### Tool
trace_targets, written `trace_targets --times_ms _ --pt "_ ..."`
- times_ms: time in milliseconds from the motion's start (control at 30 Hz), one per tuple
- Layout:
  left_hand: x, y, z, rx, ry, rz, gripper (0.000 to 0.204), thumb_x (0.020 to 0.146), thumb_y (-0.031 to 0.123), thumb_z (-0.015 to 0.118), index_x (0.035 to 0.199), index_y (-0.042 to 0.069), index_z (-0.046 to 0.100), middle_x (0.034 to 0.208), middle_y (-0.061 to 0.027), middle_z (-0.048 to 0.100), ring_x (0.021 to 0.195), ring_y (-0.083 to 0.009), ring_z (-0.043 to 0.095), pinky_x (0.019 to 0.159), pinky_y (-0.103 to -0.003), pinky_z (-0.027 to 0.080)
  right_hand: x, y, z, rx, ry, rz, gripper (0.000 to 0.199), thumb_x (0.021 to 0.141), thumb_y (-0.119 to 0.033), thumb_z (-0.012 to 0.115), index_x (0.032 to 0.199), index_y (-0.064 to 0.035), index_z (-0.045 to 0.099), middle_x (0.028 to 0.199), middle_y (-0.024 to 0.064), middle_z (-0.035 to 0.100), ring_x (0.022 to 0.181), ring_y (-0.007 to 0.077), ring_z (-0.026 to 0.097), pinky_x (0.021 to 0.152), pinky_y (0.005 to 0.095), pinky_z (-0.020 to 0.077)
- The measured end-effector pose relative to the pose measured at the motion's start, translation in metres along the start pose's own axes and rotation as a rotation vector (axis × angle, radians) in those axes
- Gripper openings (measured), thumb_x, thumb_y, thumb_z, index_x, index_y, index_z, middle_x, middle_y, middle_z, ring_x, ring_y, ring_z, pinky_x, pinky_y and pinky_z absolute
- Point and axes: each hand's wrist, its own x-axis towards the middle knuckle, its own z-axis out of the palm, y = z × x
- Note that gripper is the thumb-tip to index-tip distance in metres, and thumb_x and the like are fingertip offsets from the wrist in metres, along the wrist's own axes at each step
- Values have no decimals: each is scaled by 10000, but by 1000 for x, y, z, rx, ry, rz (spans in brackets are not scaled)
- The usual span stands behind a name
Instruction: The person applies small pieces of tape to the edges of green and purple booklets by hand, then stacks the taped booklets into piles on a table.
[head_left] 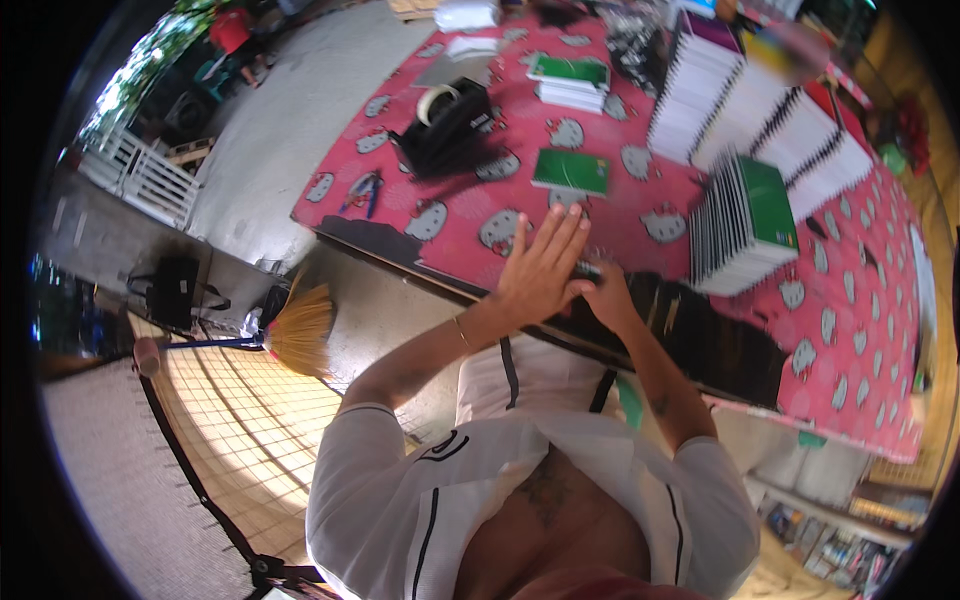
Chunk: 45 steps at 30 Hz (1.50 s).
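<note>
The notebook cover [572, 170] looks smooth card, the tablecloth [460, 255] and tape dispenser [445, 140] plastic, the broom [302, 332] rough straw.

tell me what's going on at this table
A person stands or sits at a table with a pink cartoon-cat cover. Their left hand is open, fingers extended, near the table's edge. The right hand is beside it, at a small dark object too hidden to identify. A green-covered notebook lies just beyond the left fingertips, untouched; green-covered spiral-bound notebooks are grouped to the right.
</note>
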Motion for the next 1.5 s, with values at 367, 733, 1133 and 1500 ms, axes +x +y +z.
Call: trace_targets --times_ms 367,733,1133,1500 --pt "12 -12 -6 -328 178 89 183 865 180 718 1038 130 685 951 -6 689 956 -199 665 1170 -610 133 3 -16 -7 -45 -4 51 299 886 -185 710 1121 -6 669 904 171 696 810 195 669 750 351 501" --pt "4 -6 -5 -440 119 9 221 833 155 745 1032 113 659 946 -38 684 948 -252 655 1109 -546 300 -7 -42 -66 -46 -109 33 227 899 -154 712 1055 11 706 947 100 717 896 148 687 820 300 540" --pt "9 -5 -26 -398 131 84 252 824 157 734 1037 57 643 887 -112 651 838 -333 632 794 -450 480 7 -59 -55 -316 16 -286 150 724 -50 715 823 -6 611 761 107 621 718 264 652 631 348 506" --pt "6 -4 -24 -413 141 45 205 796 62 681 995 49 631 829 -131 630 759 -350 637 662 -449 501 -17 -70 -31 -334 261 -338 152 846 -118 726 943 -19 664 850 123 654 766 305 665 627 376 515"
